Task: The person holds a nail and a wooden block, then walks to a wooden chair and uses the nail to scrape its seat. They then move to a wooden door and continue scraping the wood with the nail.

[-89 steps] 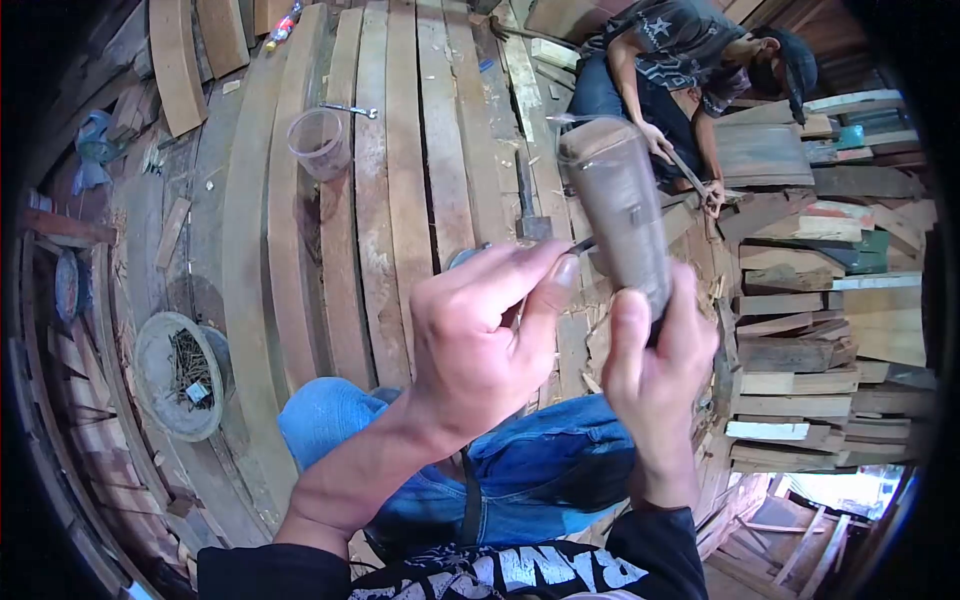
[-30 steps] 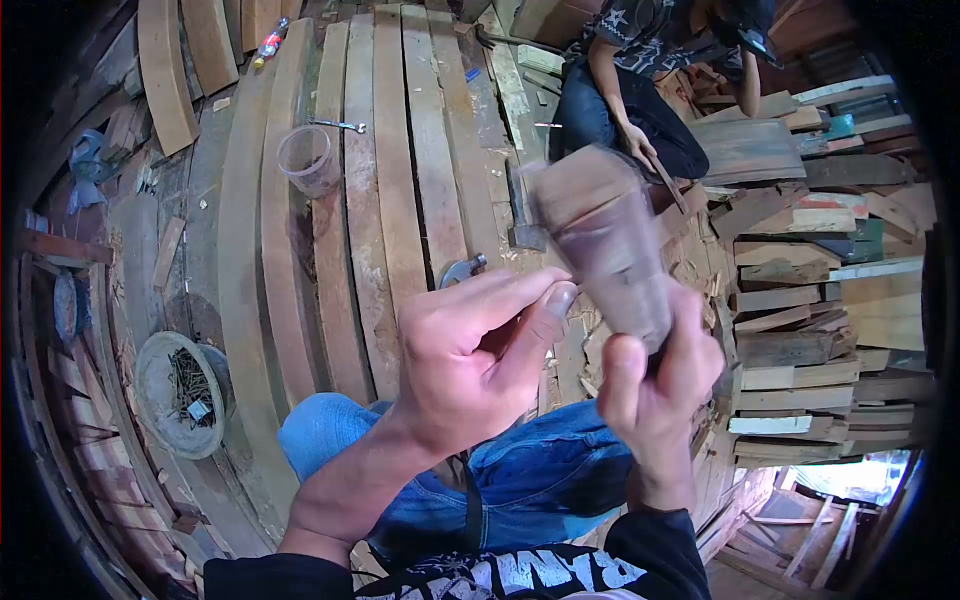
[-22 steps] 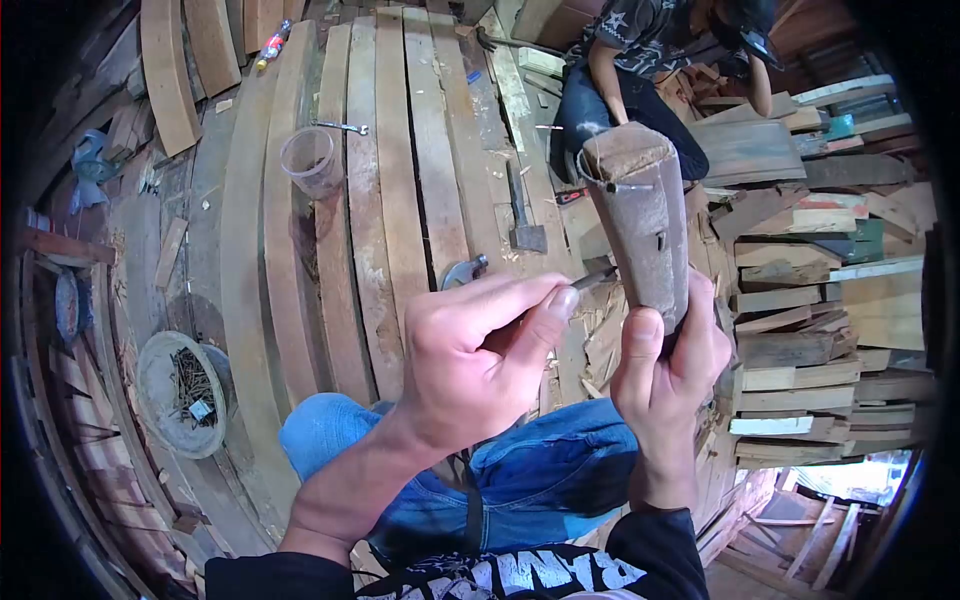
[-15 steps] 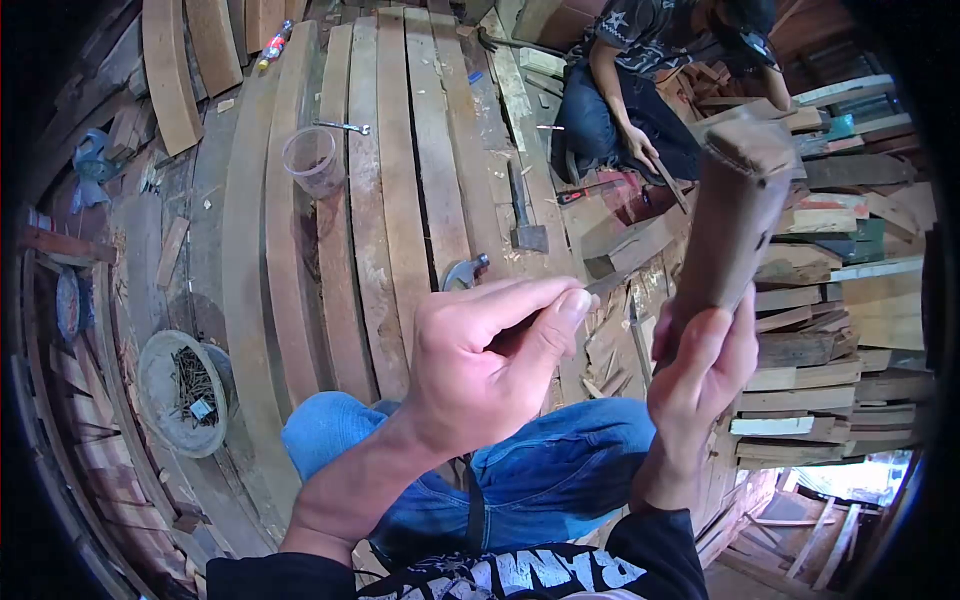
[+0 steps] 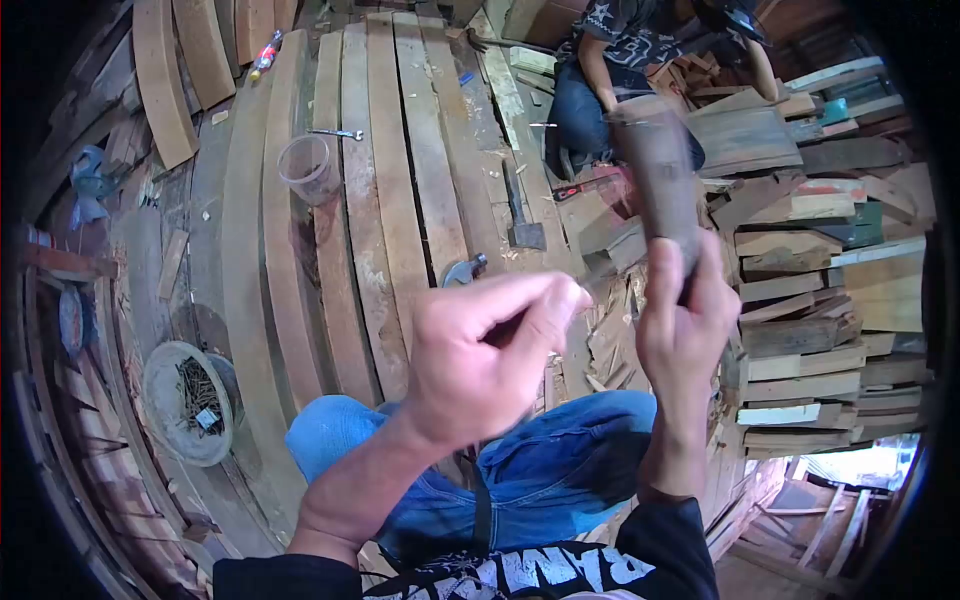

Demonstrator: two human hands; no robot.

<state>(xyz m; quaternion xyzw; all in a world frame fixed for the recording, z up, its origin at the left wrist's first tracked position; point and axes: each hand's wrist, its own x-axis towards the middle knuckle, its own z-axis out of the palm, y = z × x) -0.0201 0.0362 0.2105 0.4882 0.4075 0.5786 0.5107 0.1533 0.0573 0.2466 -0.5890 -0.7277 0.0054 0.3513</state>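
My right hand [image 5: 690, 310] is wrapped round the lower end of a thick piece of wood [image 5: 663, 180], raised upright and smeared by motion. My left hand [image 5: 490, 360] is closed in a pinch over my lap, thumb against forefinger, and whatever is between them is too small and blurred to name. Just beyond the left hand lies a hammer [image 5: 465, 270], its head partly showing on the planks. Farther off, an axe-like tool with a dark flat head [image 5: 526, 236] rests on the floor.
A bucket of nails [image 5: 190, 405] stands at the left. A clear plastic tub [image 5: 308, 168] and a wrench [image 5: 336, 134] lie on the long planks [image 5: 395, 200]. Stacked wood pieces [image 5: 800, 385] line the right side. Another person [image 5: 590, 110] sits at the back right.
The piece of wood in my right hand has swung left and tilted the other way. My left hand stays almost in place, still pinched. The view has shifted slightly.
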